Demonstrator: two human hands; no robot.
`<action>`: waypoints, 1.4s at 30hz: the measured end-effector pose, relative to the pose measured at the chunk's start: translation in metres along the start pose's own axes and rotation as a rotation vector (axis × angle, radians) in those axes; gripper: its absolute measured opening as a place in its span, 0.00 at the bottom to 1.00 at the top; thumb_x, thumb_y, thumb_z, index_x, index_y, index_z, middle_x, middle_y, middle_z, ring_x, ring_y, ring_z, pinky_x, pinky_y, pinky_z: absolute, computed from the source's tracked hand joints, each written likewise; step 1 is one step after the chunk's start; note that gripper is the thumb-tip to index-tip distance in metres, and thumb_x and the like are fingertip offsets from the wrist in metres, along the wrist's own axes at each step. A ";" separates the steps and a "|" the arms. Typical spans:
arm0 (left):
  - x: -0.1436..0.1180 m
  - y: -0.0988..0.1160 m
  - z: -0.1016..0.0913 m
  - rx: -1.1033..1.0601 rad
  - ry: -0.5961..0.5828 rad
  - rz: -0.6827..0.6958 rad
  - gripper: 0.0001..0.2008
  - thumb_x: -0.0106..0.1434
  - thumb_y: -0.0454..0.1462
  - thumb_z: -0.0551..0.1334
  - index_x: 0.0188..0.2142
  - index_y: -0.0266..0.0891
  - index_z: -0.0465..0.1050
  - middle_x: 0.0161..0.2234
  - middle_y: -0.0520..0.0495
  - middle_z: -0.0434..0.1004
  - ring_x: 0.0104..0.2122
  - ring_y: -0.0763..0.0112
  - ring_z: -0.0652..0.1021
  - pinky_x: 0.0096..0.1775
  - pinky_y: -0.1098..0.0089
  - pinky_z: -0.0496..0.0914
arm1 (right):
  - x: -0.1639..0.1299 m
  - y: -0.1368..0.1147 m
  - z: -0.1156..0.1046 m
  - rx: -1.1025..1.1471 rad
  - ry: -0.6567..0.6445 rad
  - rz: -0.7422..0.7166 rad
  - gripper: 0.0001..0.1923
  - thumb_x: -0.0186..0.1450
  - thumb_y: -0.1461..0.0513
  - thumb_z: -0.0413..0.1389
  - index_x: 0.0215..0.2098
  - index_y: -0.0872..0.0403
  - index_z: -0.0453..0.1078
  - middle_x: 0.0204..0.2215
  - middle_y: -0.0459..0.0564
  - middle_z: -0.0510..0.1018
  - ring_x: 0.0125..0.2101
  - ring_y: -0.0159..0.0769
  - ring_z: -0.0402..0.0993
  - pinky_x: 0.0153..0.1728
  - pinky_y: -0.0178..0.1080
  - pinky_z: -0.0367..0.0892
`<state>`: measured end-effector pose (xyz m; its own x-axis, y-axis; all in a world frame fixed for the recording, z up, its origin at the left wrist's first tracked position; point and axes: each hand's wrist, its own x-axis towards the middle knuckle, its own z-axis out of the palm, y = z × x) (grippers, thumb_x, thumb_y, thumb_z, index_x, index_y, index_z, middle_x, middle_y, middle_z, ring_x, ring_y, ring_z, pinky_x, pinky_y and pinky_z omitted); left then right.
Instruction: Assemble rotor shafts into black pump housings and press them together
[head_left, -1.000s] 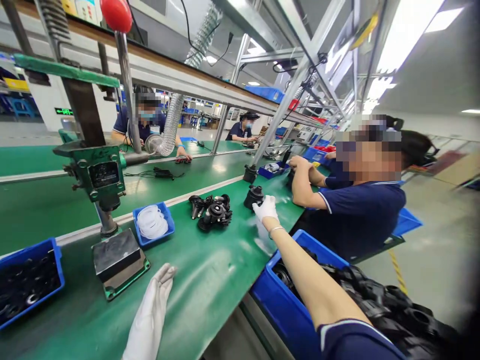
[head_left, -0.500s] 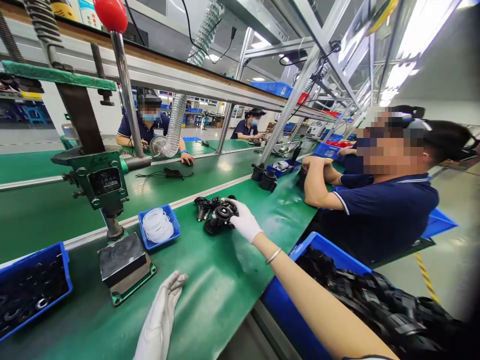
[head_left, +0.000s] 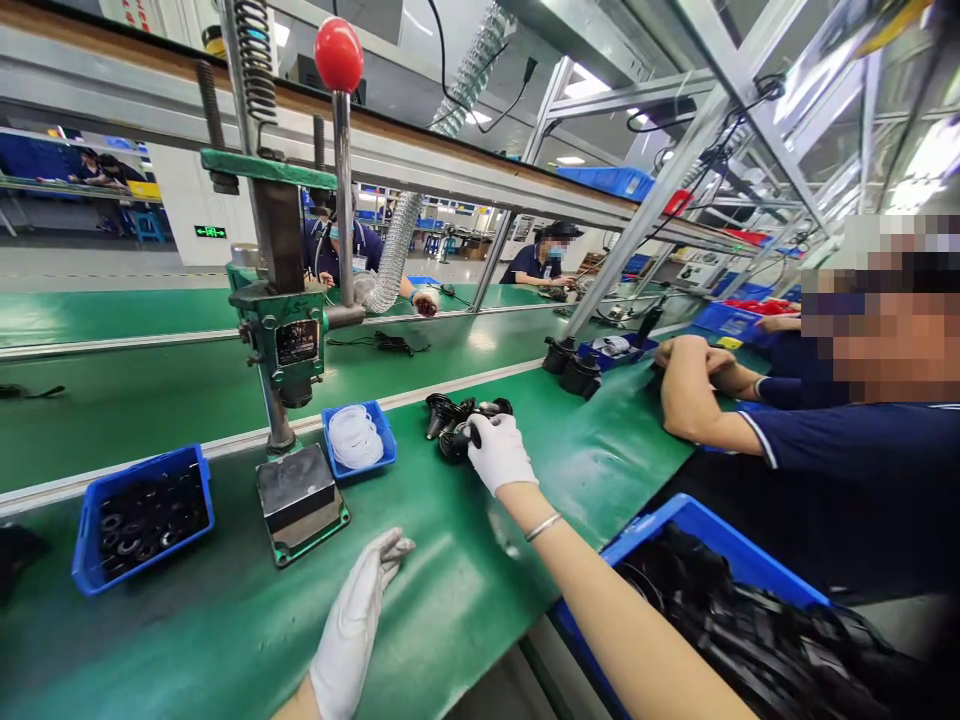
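Observation:
My right hand (head_left: 499,452), in a white glove, is closed over a black plastic part (head_left: 459,442) at the near edge of a small pile of black parts (head_left: 457,418) on the green bench (head_left: 465,570). My left hand (head_left: 352,625), also gloved, lies flat and open on the bench near the front edge, holding nothing. A green hand press (head_left: 289,340) with a red knob (head_left: 338,52) stands just left of the pile. Its grey base block (head_left: 297,490) is beyond my left hand.
A small blue tray of white rings (head_left: 358,438) sits beside the press. A blue tray of dark washers (head_left: 142,515) is at left. A blue bin of black parts (head_left: 750,620) hangs at the bench front. A co-worker's arm (head_left: 697,400) rests at right near two black parts (head_left: 571,366).
My right hand came back from the far black part toward the pile and closed on a part there. The view swung left; my left hand stayed flat.

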<state>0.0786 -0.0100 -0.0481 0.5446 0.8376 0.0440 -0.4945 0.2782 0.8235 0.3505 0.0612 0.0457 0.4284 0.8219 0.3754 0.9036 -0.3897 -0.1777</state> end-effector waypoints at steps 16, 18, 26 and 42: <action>0.002 0.012 0.005 0.076 -0.023 -0.023 0.25 0.70 0.52 0.51 0.57 0.40 0.69 0.54 0.39 0.73 0.57 0.53 0.70 0.63 0.50 0.57 | -0.003 -0.014 0.027 0.108 0.095 0.118 0.10 0.63 0.64 0.56 0.43 0.52 0.72 0.45 0.53 0.62 0.37 0.40 0.70 0.37 0.40 0.67; 0.002 0.014 0.006 0.084 -0.035 -0.031 0.26 0.70 0.53 0.52 0.57 0.39 0.69 0.54 0.39 0.73 0.57 0.52 0.70 0.63 0.50 0.57 | -0.006 -0.013 0.027 0.077 0.106 0.154 0.10 0.65 0.63 0.55 0.44 0.53 0.71 0.45 0.54 0.62 0.36 0.40 0.69 0.36 0.40 0.66; 0.002 0.022 0.009 0.141 -0.065 -0.046 0.26 0.67 0.54 0.55 0.54 0.38 0.72 0.51 0.38 0.75 0.54 0.50 0.72 0.61 0.50 0.60 | -0.019 0.013 0.025 -0.021 0.085 0.260 0.12 0.68 0.55 0.56 0.35 0.56 0.71 0.42 0.54 0.61 0.28 0.35 0.66 0.29 0.39 0.63; -0.001 0.024 0.012 0.332 -0.095 -0.047 0.24 0.69 0.53 0.52 0.52 0.40 0.72 0.49 0.41 0.76 0.53 0.53 0.73 0.62 0.52 0.59 | -0.049 0.018 0.021 0.127 -0.011 0.083 0.06 0.65 0.61 0.58 0.38 0.54 0.76 0.50 0.56 0.58 0.40 0.41 0.67 0.45 0.43 0.67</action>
<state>0.0748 -0.0098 -0.0218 0.6296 0.7758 0.0412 -0.2282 0.1340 0.9644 0.3462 0.0227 0.0050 0.5014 0.7935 0.3449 0.8573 -0.4016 -0.3222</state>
